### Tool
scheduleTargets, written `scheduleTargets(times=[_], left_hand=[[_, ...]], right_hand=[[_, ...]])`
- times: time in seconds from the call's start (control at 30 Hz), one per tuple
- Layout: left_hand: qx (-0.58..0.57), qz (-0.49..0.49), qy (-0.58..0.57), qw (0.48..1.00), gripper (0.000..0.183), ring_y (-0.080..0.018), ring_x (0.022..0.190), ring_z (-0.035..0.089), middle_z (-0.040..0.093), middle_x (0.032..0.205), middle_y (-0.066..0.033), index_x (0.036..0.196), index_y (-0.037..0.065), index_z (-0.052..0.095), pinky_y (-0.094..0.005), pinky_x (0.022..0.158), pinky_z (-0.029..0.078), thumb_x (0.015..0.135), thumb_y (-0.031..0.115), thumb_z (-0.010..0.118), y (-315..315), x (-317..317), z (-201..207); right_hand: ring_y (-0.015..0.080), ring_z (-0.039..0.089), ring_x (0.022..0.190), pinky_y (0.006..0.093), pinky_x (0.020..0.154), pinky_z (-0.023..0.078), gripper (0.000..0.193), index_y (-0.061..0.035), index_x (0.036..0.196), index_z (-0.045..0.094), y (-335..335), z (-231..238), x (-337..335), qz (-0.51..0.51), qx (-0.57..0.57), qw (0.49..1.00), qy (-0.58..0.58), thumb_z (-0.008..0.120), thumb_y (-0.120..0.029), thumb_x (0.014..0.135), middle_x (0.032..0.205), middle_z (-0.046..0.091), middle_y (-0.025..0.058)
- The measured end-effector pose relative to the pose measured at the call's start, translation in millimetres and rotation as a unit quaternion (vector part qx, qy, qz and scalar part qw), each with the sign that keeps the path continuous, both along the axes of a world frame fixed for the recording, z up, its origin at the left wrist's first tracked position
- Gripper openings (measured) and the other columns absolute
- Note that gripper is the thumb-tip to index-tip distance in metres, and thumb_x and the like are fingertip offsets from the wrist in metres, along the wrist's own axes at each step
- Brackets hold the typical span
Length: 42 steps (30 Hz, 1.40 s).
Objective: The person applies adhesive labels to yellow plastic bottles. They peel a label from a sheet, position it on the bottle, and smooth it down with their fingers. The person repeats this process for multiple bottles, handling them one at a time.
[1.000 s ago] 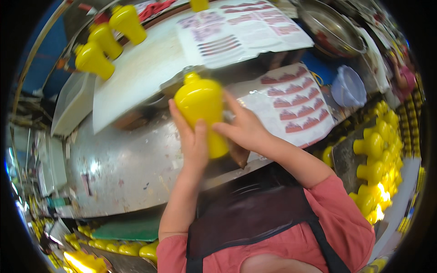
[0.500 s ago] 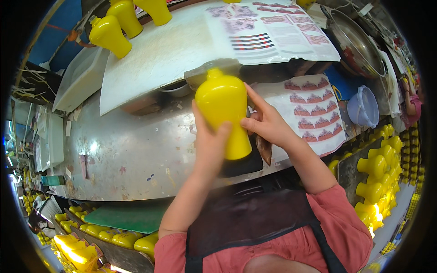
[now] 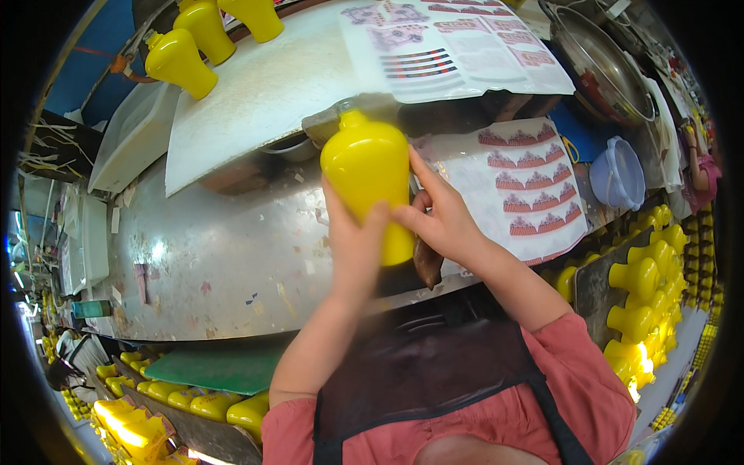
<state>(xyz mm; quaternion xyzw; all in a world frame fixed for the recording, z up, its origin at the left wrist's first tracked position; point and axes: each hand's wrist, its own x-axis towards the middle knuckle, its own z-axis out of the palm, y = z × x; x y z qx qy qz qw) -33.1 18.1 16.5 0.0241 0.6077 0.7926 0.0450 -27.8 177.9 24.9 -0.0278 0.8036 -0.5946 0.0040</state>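
Observation:
A glossy yellow vase, narrow-necked and wide-shouldered, is upright in the picture above the near edge of the metal table. On its left side, my left hand is closed around the lower body, somewhat blurred. My right hand grips the vase's right side, with thumb and fingertips against it. Below the right hand a brown pointed piece shows; I cannot tell its kind. Past the right hand lies a white sheet with rows of red and purple printed decals.
A raised white board carries several yellow vases and another decal sheet. To the right are a lilac bucket and a large metal basin. Many yellow vases crowd the right side; more lie below the table.
The vase and both hands have shifted slightly left in the picture. The right-hand fingers have moved a little on the vase's side. Both hands still hold it.

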Motion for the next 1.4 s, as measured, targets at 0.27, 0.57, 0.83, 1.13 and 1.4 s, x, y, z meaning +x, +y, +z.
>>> scheduleTargets(times=[0.27,0.57,0.83,1.13,1.4], left_hand=[[-0.097,0.047,-0.003,0.994,0.077,-0.0255,0.131,0.051,0.048,0.148,-0.0165,0.163,0.004,0.018,-0.0370,0.112,0.038,0.099,0.012,0.061,-0.3,6.5,1.9],[-0.182,0.029,0.073,0.980,0.092,-0.0316,0.146,0.033,0.025,0.163,-0.0207,0.164,0.003,0.005,-0.0390,0.121,0.025,0.098,0.023,0.065,8.6,17.7,0.7],[-0.291,0.042,0.101,0.950,0.084,-0.0339,0.144,0.039,0.035,0.158,-0.0240,0.163,0.001,0.011,-0.0400,0.119,0.028,0.102,0.038,0.056,3.1,23.8,-6.1],[-0.318,0.050,0.133,0.937,0.078,-0.0402,0.130,0.050,0.049,0.145,-0.0281,0.160,-0.002,0.019,-0.0450,0.111,0.036,0.102,0.036,0.053,-2.5,27.4,-16.6],[-0.376,0.014,0.116,0.919,0.085,-0.0461,0.116,0.048,0.053,0.131,-0.0331,0.157,-0.010,0.018,-0.0546,0.105,0.033,0.096,0.038,0.054,-11.5,30.9,-25.0]], right_hand=[[0.0280,0.065,0.066,0.0364,0.059,0.052,0.013,-0.0089,0.100,0.075,46.3,-6.8,57.1,-0.018,0.268,0.937,0.222,0.074,-0.012,0.088,0.080,0.069,0.0096],[0.0316,0.068,0.069,0.0394,0.061,0.056,0.019,-0.0077,0.103,0.074,147.0,-36.1,148.0,-0.162,0.511,0.840,0.083,0.070,-0.007,0.085,0.095,0.070,0.0138],[0.0294,0.071,0.077,0.0385,0.069,0.059,0.038,-0.0008,0.120,0.069,155.9,-38.3,163.9,-0.098,0.571,0.812,0.066,0.063,-0.003,0.082,0.119,0.069,0.0150],[0.0354,0.070,0.082,0.0433,0.074,0.059,0.062,0.0024,0.143,0.050,155.1,-36.3,167.1,-0.056,0.553,0.831,0.013,0.059,-0.004,0.082,0.137,0.058,0.0250],[0.0397,0.069,0.081,0.0463,0.070,0.057,0.063,-0.0044,0.146,0.050,158.3,-45.6,189.2,-0.101,0.587,0.802,-0.046,0.062,-0.007,0.084,0.146,0.053,0.0198]])
